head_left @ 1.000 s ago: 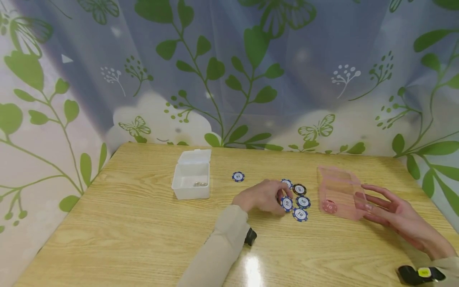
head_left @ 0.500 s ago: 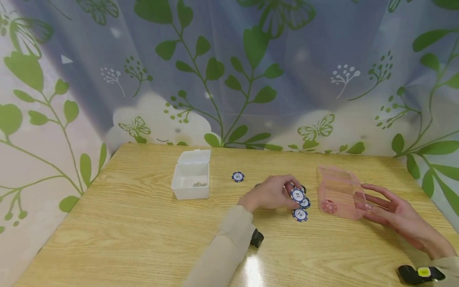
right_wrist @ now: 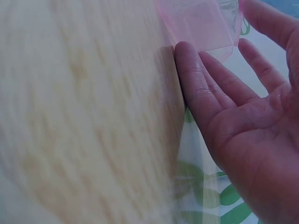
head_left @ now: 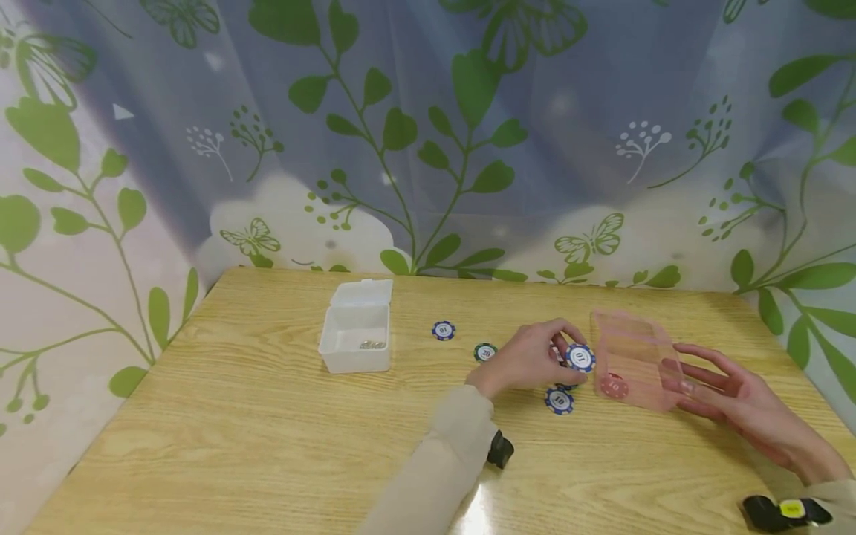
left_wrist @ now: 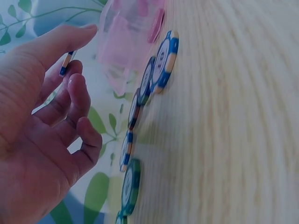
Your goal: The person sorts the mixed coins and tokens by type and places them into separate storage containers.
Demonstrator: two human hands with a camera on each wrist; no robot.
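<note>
My left hand point(head_left: 524, 358) pinches a blue-and-white poker chip point(head_left: 580, 358) marked 10 between thumb and fingers, just left of a pink see-through box point(head_left: 631, 327). In the left wrist view, the pinched chip shows edge-on, raised off the table. A red chip point(head_left: 614, 386) lies in the pink box. At the box's right end, my right hand point(head_left: 752, 412) rests its extended fingers against the wall. Another blue chip point(head_left: 559, 400) lies below my left hand, and a green chip point(head_left: 484, 352) lies to its left. More chips are partly hidden under that hand.
A white box point(head_left: 357, 362) with its lid tipped back stands at left, small shiny pieces inside. A lone blue chip point(head_left: 443, 331) lies between it and the chip group. A patterned curtain point(head_left: 428, 148) hangs along the table's back edge.
My left hand has carried the pinched blue chip rightward, from among the other chips to the pink box's left edge. The green chip has come into view behind it. My right hand stays put.
</note>
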